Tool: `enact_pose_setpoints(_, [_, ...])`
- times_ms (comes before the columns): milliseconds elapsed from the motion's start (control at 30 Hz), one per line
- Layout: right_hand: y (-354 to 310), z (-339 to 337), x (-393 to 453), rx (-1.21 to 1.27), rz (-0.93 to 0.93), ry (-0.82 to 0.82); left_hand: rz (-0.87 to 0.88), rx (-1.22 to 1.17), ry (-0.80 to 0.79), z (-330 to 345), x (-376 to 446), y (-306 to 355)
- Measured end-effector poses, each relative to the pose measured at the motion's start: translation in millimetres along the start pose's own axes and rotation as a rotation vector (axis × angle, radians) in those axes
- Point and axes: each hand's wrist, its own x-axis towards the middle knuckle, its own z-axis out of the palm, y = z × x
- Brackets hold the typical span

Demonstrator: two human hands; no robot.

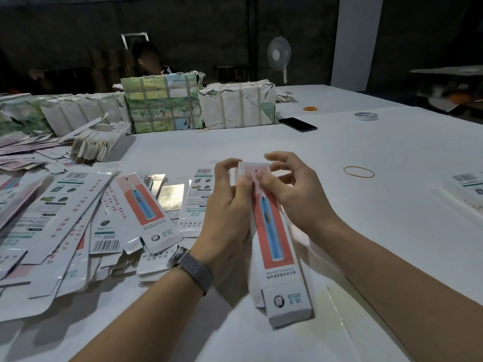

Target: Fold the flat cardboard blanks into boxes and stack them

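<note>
Box long axis runs away from body; both grips pinch far end: left hand, right hand closing flap.

The long box that both hands are holding is showing "X-S1" beside a tooth logo on its near end flap, and a line of Chinese characters above that, too small to read. Among the flat blanks lying toward the table's left edge, one is carrying the letters "QF" in red on a small tab, one is showing what looks like "SONIC ELECTRIC" upside down, and several are bearing barcodes whose digits are blurring out.
</note>
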Motion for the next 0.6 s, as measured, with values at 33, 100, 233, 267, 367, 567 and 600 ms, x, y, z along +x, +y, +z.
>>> enact_pose_setpoints(33, [-2,-3,1,-0.049,-0.027,-0.014,0.003,0.004,0.015,0,0,-1])
enact_pose_setpoints(100, [-9,-10,2,-0.171,-0.048,-0.118,0.005,-0.004,0.045,-1,1,-1])
enact_pose_setpoints(233, [-21,-18,-8,-0.409,-0.043,-0.370,-0.014,-0.087,0.042,-2,1,0])
enact_pose_setpoints(267, [-22,-20,-9,-0.461,-0.067,-0.352,-0.004,-0.091,0.021,-1,1,1])
enact_pose_setpoints(367, [-31,-33,-7,-0.644,-0.091,-0.227,0.034,-0.070,-0.048,3,0,1])
enact_pose_setpoints(567, [-35,-123,-11,-0.997,0.019,0.003,0.180,0.135,-0.089,1,-2,2])
enact_pose_setpoints(600, [-34,-147,-13,-1.088,0.088,0.015,0.195,0.150,-0.087,1,-2,2])
